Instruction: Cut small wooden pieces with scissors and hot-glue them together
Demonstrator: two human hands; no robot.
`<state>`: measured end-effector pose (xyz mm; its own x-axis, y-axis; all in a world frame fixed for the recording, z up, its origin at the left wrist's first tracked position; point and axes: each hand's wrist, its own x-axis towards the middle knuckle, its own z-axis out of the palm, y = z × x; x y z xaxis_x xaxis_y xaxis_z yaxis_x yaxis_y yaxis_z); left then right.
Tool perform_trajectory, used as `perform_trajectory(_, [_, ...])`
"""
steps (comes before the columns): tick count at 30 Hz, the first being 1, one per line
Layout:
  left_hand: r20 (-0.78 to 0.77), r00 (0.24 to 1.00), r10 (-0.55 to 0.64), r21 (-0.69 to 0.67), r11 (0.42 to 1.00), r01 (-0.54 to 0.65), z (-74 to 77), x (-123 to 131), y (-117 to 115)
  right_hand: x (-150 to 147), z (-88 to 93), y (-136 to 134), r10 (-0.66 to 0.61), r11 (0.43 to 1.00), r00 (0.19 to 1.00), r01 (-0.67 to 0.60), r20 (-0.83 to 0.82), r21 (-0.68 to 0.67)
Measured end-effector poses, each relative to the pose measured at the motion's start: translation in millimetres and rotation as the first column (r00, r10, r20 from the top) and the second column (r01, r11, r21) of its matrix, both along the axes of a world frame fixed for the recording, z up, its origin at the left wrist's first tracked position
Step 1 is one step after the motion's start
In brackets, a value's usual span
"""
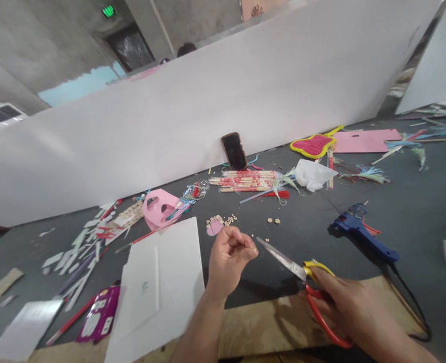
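Note:
My left hand (231,257) is closed in a pinch above the dark table. Whatever sits between its thumb and forefinger is too small to make out. In my right hand (344,297) is a pair of scissors (283,258) with one yellow and one red handle loop. The blades look closed, and their tip points toward the left hand, a little apart from it. Behind the left hand lie a small pink piece (215,228) and a scatter of small pale beads (228,220). Two flower-shaped pale pieces (273,221) lie farther right.
A blue glue gun (365,232) with its cord lies at the right. White sheets (143,287), a purple packet (99,313) and paper strips (82,262) cover the left. Bundled sticks (247,180), a phone (234,151) and a white partition (208,106) stand behind.

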<state>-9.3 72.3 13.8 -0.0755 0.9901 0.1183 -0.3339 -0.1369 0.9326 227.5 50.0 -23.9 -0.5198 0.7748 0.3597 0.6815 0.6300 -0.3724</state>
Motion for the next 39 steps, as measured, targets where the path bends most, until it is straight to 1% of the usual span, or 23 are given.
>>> perform_trajectory(1, [0.003,1.0,-0.006,0.007,1.0,0.006,0.1,0.2,-0.2,0.0,-1.2,-0.7,-0.044,0.997,0.999,0.043,-0.019,-0.067])
perform_trajectory(3, [-0.015,1.0,-0.012,0.015,1.0,0.012,0.1,-0.5,-0.3,1.4,-2.3,-1.4,-0.141,0.973,0.989,0.131,-0.044,-0.189])
perform_trajectory(5, [-0.082,0.997,-0.004,-0.003,1.0,0.003,-1.0,-2.3,0.1,4.8,-2.1,-0.9,-0.227,0.949,0.972,0.209,-0.055,-0.235])
perform_trajectory(7, [-0.229,0.973,0.001,-0.047,0.999,-0.012,-3.7,-4.2,1.5,9.3,-1.0,-0.1,-0.309,0.926,0.949,0.284,-0.065,-0.249])
perform_trajectory(8, [-0.33,0.944,-0.005,-0.071,0.997,-0.02,-5.7,-4.8,2.8,11.4,-0.5,0.2,-0.35,0.908,0.934,0.322,-0.064,-0.267])
perform_trajectory(9, [-0.438,0.899,-0.016,-0.093,0.995,-0.027,-8.2,-4.9,4.4,13.3,0.1,0.3,-0.39,0.886,0.919,0.357,-0.059,-0.295])
perform_trajectory(11, [-0.63,0.775,-0.042,-0.11,0.993,-0.035,-13.8,-3.6,8.5,15.8,0.8,-0.1,-0.464,0.835,0.885,0.417,-0.05,-0.36])
perform_trajectory(13, [-0.763,0.644,-0.058,-0.097,0.995,-0.026,-19.4,-0.8,13.7,16.5,1.3,-1.2,-0.507,0.791,0.86,0.439,-0.054,-0.426])
perform_trajectory(15, [-0.849,0.524,-0.06,-0.077,0.997,-0.01,-24.1,2.4,19.6,15.7,1.7,-2.3,-0.526,0.767,0.847,0.435,-0.073,-0.471])
perform_trajectory(17, [-0.91,0.41,-0.063,-0.062,0.998,0.014,-27.4,5.6,25.7,14.2,2.2,-2.8,-0.529,0.762,0.845,0.431,-0.08,-0.484])
perform_trajectory(20, [-0.967,0.242,-0.074,-0.054,0.995,0.086,-29.5,9.9,34.4,12.6,2.6,-2.8,-0.523,0.775,0.847,0.428,-0.092,-0.465])
perform_trajectory(22, [-0.983,0.164,-0.078,-0.058,0.991,0.124,-29.6,12.5,39.4,12.4,2.2,-3.0,-0.514,0.786,0.851,0.417,-0.107,-0.456])
perform_trajectory(23, [-0.986,0.143,-0.08,-0.061,0.989,0.133,-29.5,13.7,41.5,12.5,1.7,-3.3,-0.508,0.793,0.854,0.411,-0.115,-0.45])
perform_trajectory(25, [-0.988,0.131,-0.084,-0.066,0.988,0.138,-29.8,15.6,44.8,12.9,0.2,-4.1,-0.495,0.808,0.86,0.404,-0.122,-0.429])
perform_trajectory(28, [-0.987,0.131,-0.093,-0.073,0.987,0.146,-31.5,16.8,47.5,13.0,-2.2,-5.2,-0.478,0.826,0.871,0.4,-0.117,-0.397])
perform_trajectory(30, [-0.986,0.132,-0.098,-0.077,0.985,0.155,-33.3,16.1,48.0,12.8,-3.3,-5.6,-0.479,0.825,0.872,0.407,-0.103,-0.391])
perform_trajectory(33, [-0.983,0.156,-0.096,-0.07,0.984,0.162,-34.9,12.4,47.7,13.0,-4.1,-5.9,-0.481,0.824,0.87,0.403,-0.114,-0.399])
perform_trajectory(36, [-0.985,0.162,-0.065,-0.043,0.99,0.133,-33.7,7.3,46.7,13.4,-4.6,-5.8,-0.479,0.823,0.868,0.395,-0.127,-0.407])
perform_trajectory(39, [-0.994,0.108,-0.026,-0.014,0.993,0.118,-31.7,4.0,44.4,13.6,-4.5,-5.4,-0.48,0.822,0.869,0.397,-0.122,-0.407])
